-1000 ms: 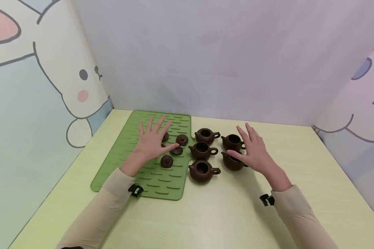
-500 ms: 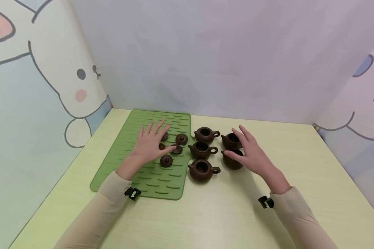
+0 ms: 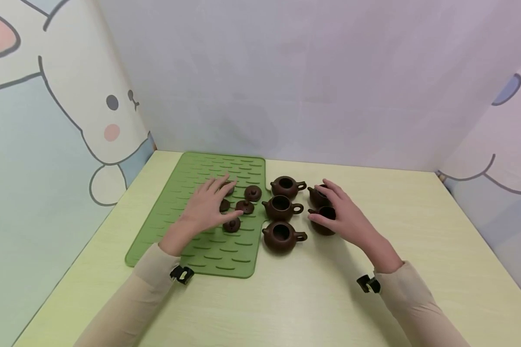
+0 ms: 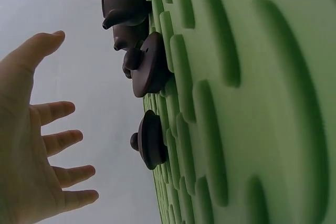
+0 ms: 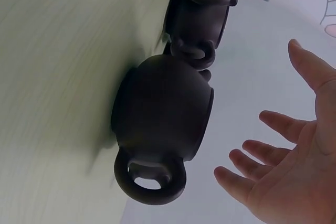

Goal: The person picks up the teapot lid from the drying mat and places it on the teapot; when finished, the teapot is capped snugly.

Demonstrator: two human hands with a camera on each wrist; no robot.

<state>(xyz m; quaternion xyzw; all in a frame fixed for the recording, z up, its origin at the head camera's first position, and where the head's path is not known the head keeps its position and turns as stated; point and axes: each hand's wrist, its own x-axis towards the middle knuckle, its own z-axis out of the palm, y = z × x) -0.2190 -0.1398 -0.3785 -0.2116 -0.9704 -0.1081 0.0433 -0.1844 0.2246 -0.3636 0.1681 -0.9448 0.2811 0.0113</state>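
A: Largest item?
B: One pale, wood-look table (image 3: 286,308). Next, one green, rectangular, ridged mat (image 3: 226,262), lying on it, left of centre.

A: Hands?
B: Two. The left hand (image 3: 203,208) is above the mat; the right hand (image 3: 349,219) is to the right of the mat, above the table. Fingers of both: spread, thumbs apart, gripping nothing.

A: Handling note?
B: The step looks like a reach. Best done, in my judgement, by coming straight down: left thumb and fingertip either side of a knob, so neighbouring pieces stay put; right hand on a round body or a handle, clear of the spouts.

A: Teapots?
B: Five dark-brown, round, clay-looking teapots (image 3: 281,238), lidless and upright, spouts toward the mat. Three form a column just beside the mat's right edge; two stand farther right of the mat, partly hidden below the right thumb and fingertips. The teapot nearest the right wrist camera (image 5: 163,108) is apart from the fingers.

A: Smallest?
B: Five dark-brown, round, knobbed lids (image 3: 253,193), clay-looking, on the mat's right part. Two are partly covered by the left fingers, one lies by the thumb tip, one on the thumb's near side, one beyond the index finger. The left wrist view shows clear space between hand and lids.
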